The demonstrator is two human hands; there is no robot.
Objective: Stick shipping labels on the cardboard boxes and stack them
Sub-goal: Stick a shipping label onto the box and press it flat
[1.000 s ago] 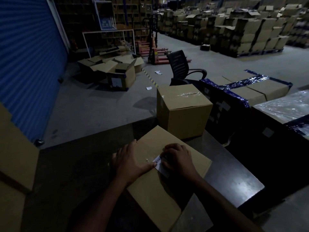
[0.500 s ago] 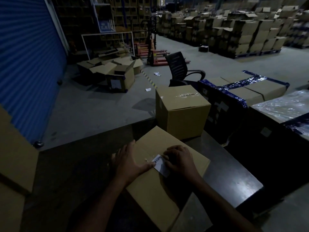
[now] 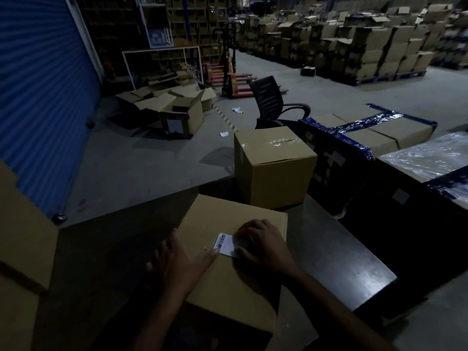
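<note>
A flat cardboard box (image 3: 217, 219) lies on the dark table (image 3: 342, 254) in front of me. A white shipping label (image 3: 226, 243) with a barcode lies on its top. My left hand (image 3: 181, 264) rests on the box's left side, its thumb touching the label's left edge. My right hand (image 3: 260, 241) presses its fingers on the label's right part and covers it there. Behind this box stands a taller taped cardboard box (image 3: 273, 168) on the table's far edge.
A large cardboard box (image 3: 22, 249) stands at the left. To the right sit big boxes with blue tape (image 3: 367, 138) and a plastic-wrapped one (image 3: 425, 158). A black office chair (image 3: 271, 102), open boxes (image 3: 177, 110) on the floor and stacked pallets lie beyond.
My right hand has slid rightward over the label, uncovering more of it. My left thumb stays at the label's left edge. The view has shifted slightly.
</note>
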